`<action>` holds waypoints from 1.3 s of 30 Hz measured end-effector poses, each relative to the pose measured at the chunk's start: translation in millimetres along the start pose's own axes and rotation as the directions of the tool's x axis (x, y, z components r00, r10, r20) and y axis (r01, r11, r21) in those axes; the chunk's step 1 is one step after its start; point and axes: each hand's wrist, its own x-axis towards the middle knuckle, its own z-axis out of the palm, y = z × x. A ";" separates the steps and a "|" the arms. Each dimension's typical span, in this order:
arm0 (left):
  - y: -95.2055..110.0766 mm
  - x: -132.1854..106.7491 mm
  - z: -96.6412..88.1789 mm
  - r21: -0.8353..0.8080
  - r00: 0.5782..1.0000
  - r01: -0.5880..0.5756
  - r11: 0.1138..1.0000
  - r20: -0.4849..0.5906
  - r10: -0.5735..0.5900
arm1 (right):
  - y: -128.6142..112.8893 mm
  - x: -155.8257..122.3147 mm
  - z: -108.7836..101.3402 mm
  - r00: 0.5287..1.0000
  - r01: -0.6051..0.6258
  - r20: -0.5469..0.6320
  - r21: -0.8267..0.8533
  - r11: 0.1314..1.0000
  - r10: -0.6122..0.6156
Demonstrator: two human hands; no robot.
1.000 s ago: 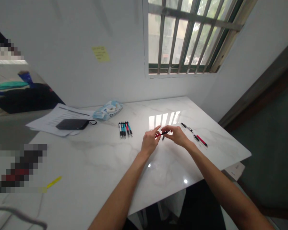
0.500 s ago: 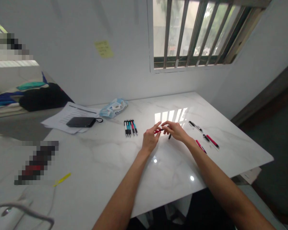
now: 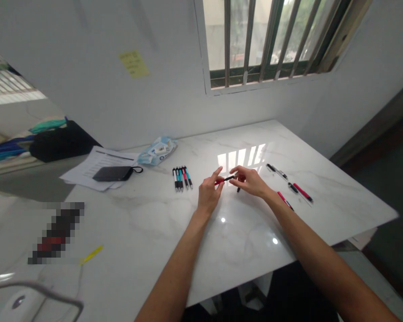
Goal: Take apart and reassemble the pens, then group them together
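Observation:
A red and black pen (image 3: 224,180) is held level between both hands above the white marble table (image 3: 161,223). My left hand (image 3: 208,195) pinches its red end with thumb and forefinger. My right hand (image 3: 250,180) pinches the black end, the other fingers curled. A small black piece (image 3: 238,190) pokes out under the right hand. Several assembled pens (image 3: 181,177) in black, blue and red lie in a row left of the hands. Loose pen parts (image 3: 300,191) in red and black lie to the right, one red pen (image 3: 285,200) beside my right forearm.
At the back left lie papers (image 3: 94,166) with a black pouch (image 3: 112,173) on top and a blue wipes packet (image 3: 157,151). A yellow strip (image 3: 91,255) lies near the front left. A wall with a barred window (image 3: 265,36) stands behind the table.
The hands stay together on the pen and have barely moved. The camera has shifted, so the scene slides slightly left and down in view.

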 end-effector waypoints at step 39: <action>-0.3 1.7 0.3 -0.120 0.999 -0.046 0.992 0.009 0.048 | 2.3 -0.2 -4.9 0.998 0.058 0.033 -0.099 0.993 -0.055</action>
